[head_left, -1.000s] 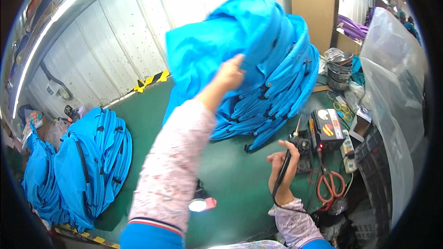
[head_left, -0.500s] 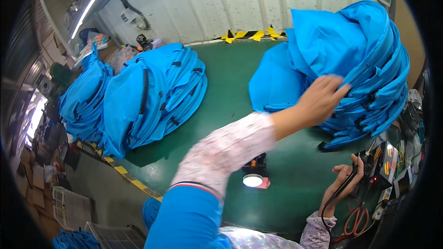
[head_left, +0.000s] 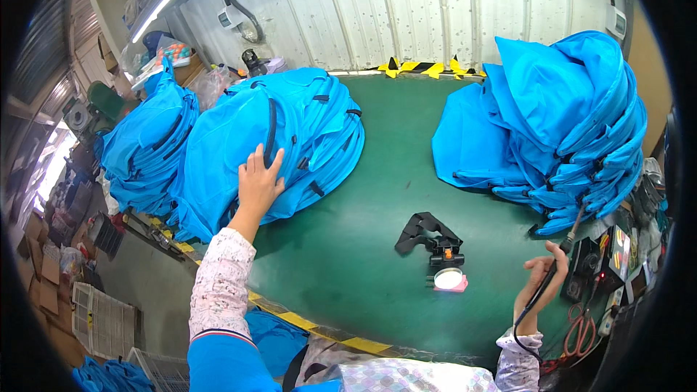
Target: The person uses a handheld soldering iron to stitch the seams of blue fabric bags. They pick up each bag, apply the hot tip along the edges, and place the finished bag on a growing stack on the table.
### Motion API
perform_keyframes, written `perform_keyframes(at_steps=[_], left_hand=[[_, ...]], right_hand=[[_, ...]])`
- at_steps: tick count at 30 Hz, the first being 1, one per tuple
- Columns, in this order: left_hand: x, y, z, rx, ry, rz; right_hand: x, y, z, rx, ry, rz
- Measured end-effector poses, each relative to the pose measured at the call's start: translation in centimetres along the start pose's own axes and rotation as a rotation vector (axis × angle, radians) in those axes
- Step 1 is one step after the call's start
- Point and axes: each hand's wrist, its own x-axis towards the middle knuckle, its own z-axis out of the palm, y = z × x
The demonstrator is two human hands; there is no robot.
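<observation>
My left hand [head_left: 260, 187] reaches over the middle-left pile of blue fabric pieces [head_left: 218, 138] with black zipper strips. Its fingers are spread at the front of the pile, beside a long black strip [head_left: 272, 127]; whether they press on the cloth I cannot tell. Low at the right, my right hand [head_left: 541, 283] is closed round the black handle of a soldering iron [head_left: 553, 268]. The iron's thin metal tip points up toward the right-hand pile of blue fabric pieces [head_left: 541, 109], and a black cord hangs down past my wrist.
On the green table [head_left: 392, 174] lies a lit lamp [head_left: 449, 278] with a black strap. Another blue pile [head_left: 149, 149] stands far left. A black box with a red light [head_left: 606, 265] and red-handled scissors [head_left: 579, 332] sit at the right edge. A corrugated wall [head_left: 435, 14] rises behind.
My left hand has swung from the right-hand pile across to the middle-left pile. The lamp's strap, earlier behind my arm, now shows. My right hand keeps its hold on the soldering iron.
</observation>
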Motion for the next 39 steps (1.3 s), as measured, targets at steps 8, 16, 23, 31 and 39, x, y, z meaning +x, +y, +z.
perform_keyframes(at_steps=[8,16,23,31,39], left_hand=[[-2.2,0.9,2.6,0.155,-0.185,-0.074],[-0.4,-11.2,-12.7,-0.286,0.248,-0.392],[1.2,-10.2,-26.0,-1.440,0.347,-0.630],[2.2,10.6,-21.7,-1.765,0.245,-0.644],[1.0,15.4,-18.5,-1.109,0.467,-0.403]], right_hand=[[-3.0,-5.1,-0.1,-0.095,-0.064,-0.200],[-3.1,-7.6,-2.3,0.000,-0.063,-0.160],[-2.5,-12.3,1.7,0.124,-0.064,-0.329],[-1.1,-19.8,9.1,0.444,-0.345,-0.536],[-0.8,-14.9,10.7,0.345,-0.079,-0.156]])
